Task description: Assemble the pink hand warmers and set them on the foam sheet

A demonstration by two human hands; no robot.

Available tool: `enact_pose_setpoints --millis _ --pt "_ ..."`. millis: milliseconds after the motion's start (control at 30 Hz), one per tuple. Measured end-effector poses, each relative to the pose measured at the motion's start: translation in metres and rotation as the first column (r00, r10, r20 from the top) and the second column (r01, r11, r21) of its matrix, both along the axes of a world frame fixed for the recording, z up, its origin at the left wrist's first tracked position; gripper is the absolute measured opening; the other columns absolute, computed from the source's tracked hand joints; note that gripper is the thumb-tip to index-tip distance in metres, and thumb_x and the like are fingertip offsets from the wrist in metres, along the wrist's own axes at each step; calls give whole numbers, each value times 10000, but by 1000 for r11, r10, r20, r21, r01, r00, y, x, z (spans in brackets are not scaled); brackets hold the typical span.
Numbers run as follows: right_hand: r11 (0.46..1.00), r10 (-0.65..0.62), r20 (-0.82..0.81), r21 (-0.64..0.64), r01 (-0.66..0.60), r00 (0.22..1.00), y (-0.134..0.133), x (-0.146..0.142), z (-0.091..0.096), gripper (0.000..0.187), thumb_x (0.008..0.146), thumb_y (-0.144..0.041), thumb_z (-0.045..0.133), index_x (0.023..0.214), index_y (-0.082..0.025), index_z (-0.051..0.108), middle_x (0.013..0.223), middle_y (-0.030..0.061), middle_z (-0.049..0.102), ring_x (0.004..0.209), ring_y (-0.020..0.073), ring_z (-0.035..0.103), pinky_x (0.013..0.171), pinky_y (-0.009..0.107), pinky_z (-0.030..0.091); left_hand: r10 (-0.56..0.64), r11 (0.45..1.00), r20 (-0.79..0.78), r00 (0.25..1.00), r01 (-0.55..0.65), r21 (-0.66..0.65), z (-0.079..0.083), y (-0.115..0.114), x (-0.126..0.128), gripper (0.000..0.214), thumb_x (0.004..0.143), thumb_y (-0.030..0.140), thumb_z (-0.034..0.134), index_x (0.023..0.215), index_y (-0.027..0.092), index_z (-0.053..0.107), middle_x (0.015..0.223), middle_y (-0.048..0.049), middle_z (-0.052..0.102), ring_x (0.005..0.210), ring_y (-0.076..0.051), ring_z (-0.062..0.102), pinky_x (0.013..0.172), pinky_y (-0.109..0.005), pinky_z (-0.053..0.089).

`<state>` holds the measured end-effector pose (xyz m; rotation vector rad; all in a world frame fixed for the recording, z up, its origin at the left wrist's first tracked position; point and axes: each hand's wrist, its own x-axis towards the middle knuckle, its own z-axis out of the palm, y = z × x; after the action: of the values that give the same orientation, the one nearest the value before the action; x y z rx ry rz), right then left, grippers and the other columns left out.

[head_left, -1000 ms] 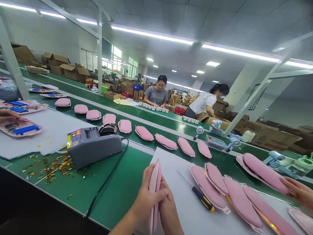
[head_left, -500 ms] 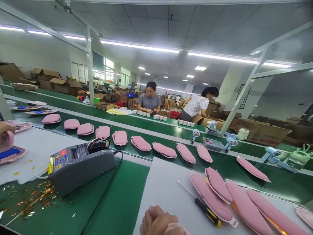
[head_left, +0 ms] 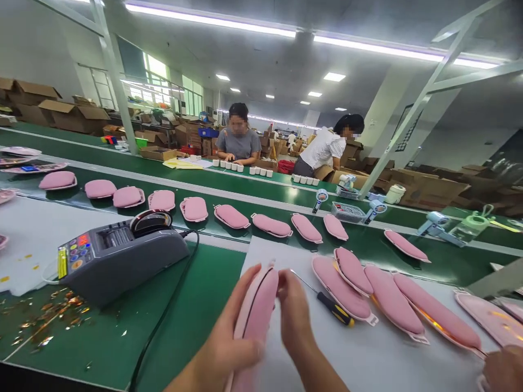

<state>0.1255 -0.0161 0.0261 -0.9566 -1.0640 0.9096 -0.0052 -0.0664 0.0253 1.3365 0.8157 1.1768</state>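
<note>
My left hand (head_left: 229, 343) is wrapped round a long pink padded shell (head_left: 261, 305), held on edge and tilted upward, with a dark seam along its rim. At the shell's upper right side, my right hand (head_left: 294, 310) has its fingers bent against the edge; the fingertips are partly hidden. Just to the right of that hand, a screwdriver (head_left: 335, 309) with a black and yellow handle lies on the white sheet (head_left: 322, 356). Beside it are several similar pink shells (head_left: 392, 299), some overlapping, with orange strips showing at their edges.
A grey tape dispenser (head_left: 122, 261) with a black cable stands at left, near scraps of amber tape (head_left: 61, 316). Pink shells (head_left: 194, 209) line the green belt, with small blue fans (head_left: 437, 223) beyond. Another person's hand (head_left: 504, 367) is at lower right. Two people work across the belt.
My hands, earlier together low at the bottom edge, have risen and now show the pink shell upright between them. The view has tipped down and shifted right; another person's hand appears at lower right.
</note>
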Motion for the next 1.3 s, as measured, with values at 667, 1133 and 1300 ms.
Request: enact_pose_setpoints --millis 667,1133,1300 --pt "869 -236 588 483 -102 773 0 0 15 420 923 -228 323 523 -221 453 502 -3 480 500 138 429 543 307 328 -350 865 60 935 348 -361 23 27 6 818 802 801 206 977 149 668 653 -30 585 684 -175 595 663 -314 512" --pt "872 -489 482 297 389 727 5 24 -32 425 962 -279 328 559 -231 452 526 3 498 531 165 465 571 315 328 -60 995 -698 713 97 14 11 29 -6 287 856 386 512 1026 228 680 947 -50 726 846 -217 661 695 -284 515" --pt "961 -268 726 247 123 633 -21 37 -43 225 940 -312 468 906 -214 667 859 61 662 837 218 562 742 350 405 416 900 -743 525 -121 418 -12 14 3 306 919 212 365 984 209 664 981 -64 722 857 -220 647 707 -325 497"
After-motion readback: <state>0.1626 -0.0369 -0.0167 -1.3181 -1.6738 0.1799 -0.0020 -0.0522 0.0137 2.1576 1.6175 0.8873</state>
